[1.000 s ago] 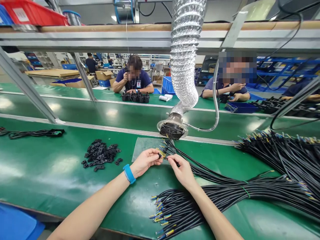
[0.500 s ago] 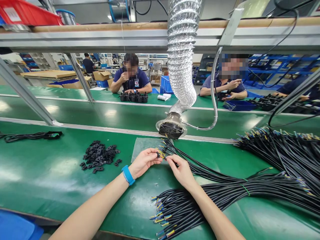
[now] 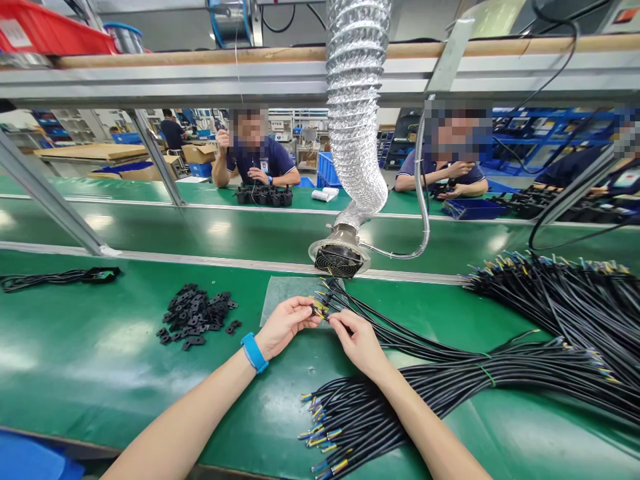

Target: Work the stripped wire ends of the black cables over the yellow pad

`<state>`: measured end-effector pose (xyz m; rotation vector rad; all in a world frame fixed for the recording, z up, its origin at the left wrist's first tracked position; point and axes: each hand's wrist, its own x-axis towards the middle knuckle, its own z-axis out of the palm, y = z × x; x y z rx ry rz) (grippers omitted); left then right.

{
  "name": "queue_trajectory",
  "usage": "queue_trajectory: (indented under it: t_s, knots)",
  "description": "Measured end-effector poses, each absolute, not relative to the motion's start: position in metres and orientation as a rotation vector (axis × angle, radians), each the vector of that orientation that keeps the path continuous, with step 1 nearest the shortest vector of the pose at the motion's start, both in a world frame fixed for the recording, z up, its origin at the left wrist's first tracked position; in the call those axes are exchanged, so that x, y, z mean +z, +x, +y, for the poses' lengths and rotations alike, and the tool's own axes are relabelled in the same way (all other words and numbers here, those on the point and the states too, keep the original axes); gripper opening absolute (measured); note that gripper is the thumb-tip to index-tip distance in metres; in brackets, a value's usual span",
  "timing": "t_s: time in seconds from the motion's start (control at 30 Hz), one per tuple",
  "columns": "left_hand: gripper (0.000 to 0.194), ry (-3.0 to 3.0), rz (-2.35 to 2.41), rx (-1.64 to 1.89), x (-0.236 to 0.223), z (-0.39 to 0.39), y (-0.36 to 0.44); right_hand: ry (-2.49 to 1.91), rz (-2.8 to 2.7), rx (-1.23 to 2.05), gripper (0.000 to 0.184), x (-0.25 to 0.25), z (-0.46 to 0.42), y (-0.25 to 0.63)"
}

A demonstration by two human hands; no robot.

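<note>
My left hand (image 3: 284, 328), with a blue band (image 3: 255, 353) at the wrist, pinches a small black part (image 3: 314, 310) between thumb and fingers. It looks like the black pieces in the pile, but the fingers cover most of it. My right hand (image 3: 361, 344) is closed on a black cable (image 3: 329, 319) near its stripped end. Coloured wire ends, yellow among them, reach from the cable to the black part; whether they pass through it I cannot tell. Both hands meet over the front edge of a clear mat (image 3: 280, 300). More cables (image 3: 390, 327) lie just beyond my right hand.
A pile of small black parts (image 3: 195, 313) lies left. A tied cable bundle (image 3: 430, 393) runs under my right forearm; a larger cable heap (image 3: 565, 293) is at right. A fan (image 3: 340, 260) on a foil duct (image 3: 355, 100) hangs above the mat. Co-workers sit opposite.
The view has shifted slightly. My hands keep nearly the same hold, with the cable end and black part still close together. Across the bench, one co-worker's hand has moved out to the side.
</note>
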<state>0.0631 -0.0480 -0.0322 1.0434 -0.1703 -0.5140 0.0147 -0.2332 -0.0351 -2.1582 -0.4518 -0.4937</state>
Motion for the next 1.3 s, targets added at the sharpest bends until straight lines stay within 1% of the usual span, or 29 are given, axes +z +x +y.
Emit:
queue_trajectory:
  t_s: [0.27, 0.47, 0.53, 0.67, 0.73, 0.83, 1.0, 1.07, 1.2, 1.3]
  knots:
    - [0.038, 1.125, -0.191, -0.468, -0.028, -0.048, 0.063, -2.181, -0.466, -0.471, 0.033, -0.036, -0.234, 0.015]
    - [0.037, 1.351, -0.372, -0.471, -0.028, -0.048, 0.063, -2.200, -0.501, -0.455, 0.032, -0.036, -0.234, 0.014]
    - [0.040, 1.376, -0.387, -0.489, -0.030, -0.049, 0.062, -2.211, -0.533, -0.471, 0.033, -0.038, -0.234, 0.015]
    - [0.050, 1.339, -0.271, -0.502, -0.032, -0.052, 0.060, -2.236, -0.591, -0.529, 0.032, -0.041, -0.233, 0.016]
    - [0.051, 1.345, -0.228, -0.510, -0.033, -0.054, 0.058, -2.272, -0.603, -0.550, 0.033, -0.042, -0.233, 0.015]
    - [0.048, 1.392, -0.234, -0.455, -0.033, -0.057, 0.053, -2.283, -0.592, -0.536, 0.034, -0.042, -0.231, 0.013]
    - [0.027, 1.603, -0.418, -0.304, -0.032, -0.057, 0.045, -2.200, -0.496, -0.426, 0.033, -0.041, -0.228, 0.012]
    - [0.021, 1.727, -0.525, -0.212, -0.031, -0.056, 0.043, -2.182, -0.464, -0.372, 0.031, -0.040, -0.226, 0.012]
    - [0.022, 1.893, -0.607, -0.098, -0.031, -0.052, 0.047, -2.182, -0.400, -0.300, 0.027, -0.037, -0.222, 0.013]
    - [0.031, 1.834, -0.504, -0.171, -0.036, -0.050, 0.053, -2.210, -0.322, -0.313, 0.020, -0.036, -0.222, 0.014]
